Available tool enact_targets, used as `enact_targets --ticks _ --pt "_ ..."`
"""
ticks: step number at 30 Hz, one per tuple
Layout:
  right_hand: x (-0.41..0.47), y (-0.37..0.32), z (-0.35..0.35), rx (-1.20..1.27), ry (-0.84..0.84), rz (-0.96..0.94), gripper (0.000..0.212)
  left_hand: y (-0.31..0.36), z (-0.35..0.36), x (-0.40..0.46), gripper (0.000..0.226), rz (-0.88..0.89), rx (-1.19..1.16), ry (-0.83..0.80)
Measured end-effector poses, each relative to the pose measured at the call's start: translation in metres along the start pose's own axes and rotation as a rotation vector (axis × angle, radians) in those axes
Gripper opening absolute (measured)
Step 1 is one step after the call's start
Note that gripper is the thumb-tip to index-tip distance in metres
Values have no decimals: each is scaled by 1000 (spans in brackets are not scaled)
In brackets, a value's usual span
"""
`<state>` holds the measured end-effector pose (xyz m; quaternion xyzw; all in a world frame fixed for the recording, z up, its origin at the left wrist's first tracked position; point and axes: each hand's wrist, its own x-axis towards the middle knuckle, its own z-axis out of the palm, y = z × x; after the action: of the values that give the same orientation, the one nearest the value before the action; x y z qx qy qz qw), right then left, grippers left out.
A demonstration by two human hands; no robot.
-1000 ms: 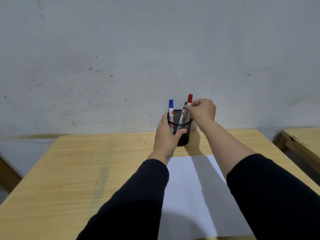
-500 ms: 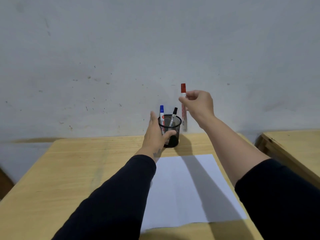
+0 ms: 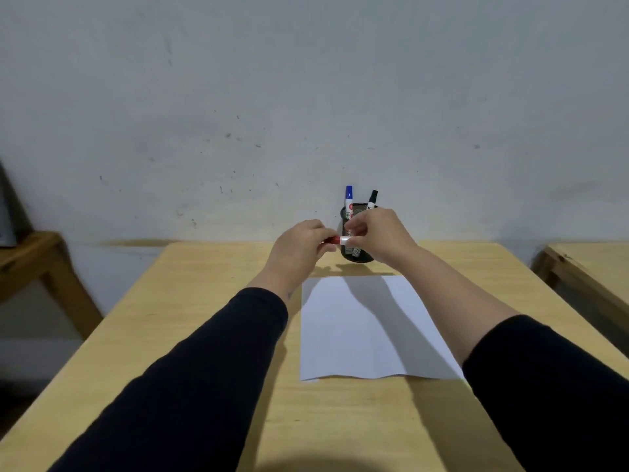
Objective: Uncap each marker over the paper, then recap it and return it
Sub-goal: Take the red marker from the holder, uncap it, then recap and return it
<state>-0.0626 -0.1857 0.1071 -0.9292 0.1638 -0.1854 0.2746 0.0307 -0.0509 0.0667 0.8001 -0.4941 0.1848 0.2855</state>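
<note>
We hold the red marker [image 3: 341, 239] level between both hands, near the paper's [image 3: 360, 328] far edge. Our left hand [image 3: 299, 245] pinches its cap, our right hand [image 3: 377, 235] its barrel, likely ready to pull apart. The cup [image 3: 355, 255] stands behind.

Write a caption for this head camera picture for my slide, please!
Two hands, left hand and right hand, grip a red marker sideways before the mesh cup.
</note>
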Motion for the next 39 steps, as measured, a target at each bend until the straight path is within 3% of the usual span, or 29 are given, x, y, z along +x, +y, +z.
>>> enact_targets --ticks 2,5,6,7,10,12,14,23,26,29,34,39 --pt "-3 -4 9 -18 67 -20 29 0 -2 -6 22 -84 -17 22" --pt "-10 -13 19 101 316 32 14 1 -5 -14 23 -261 -78 129" --pt "-13 -16 21 159 339 123 24 2 -5 -17 23 -297 -81 154" --pt "-14 -16 24 265 321 232 32 3 -6 -18 23 -322 -88 170" --pt "-16 -18 34 902 159 594 25 9 -7 -21 22 -339 -121 171" --pt "-15 -19 39 1165 121 637 22 13 -5 -24 22 -317 -130 143" --pt "-15 -22 43 1271 157 640 14 15 -2 -29 22 -328 -155 107" --pt "-9 -16 60 1180 104 528 13 12 -11 -34 19 -560 -413 -39" --pt "-6 -8 59 1167 163 549 12 2 -12 -39 20 -670 -515 -76" --pt "0 3 47 1154 202 542 14 -13 -12 -55 19 -696 -448 -152" --pt "-3 -1 61 1133 127 484 18 -22 7 -65 21 -641 -251 -168" --pt "-1 3 80 996 125 532 26 -33 22 -80 39 -531 -12 -201"
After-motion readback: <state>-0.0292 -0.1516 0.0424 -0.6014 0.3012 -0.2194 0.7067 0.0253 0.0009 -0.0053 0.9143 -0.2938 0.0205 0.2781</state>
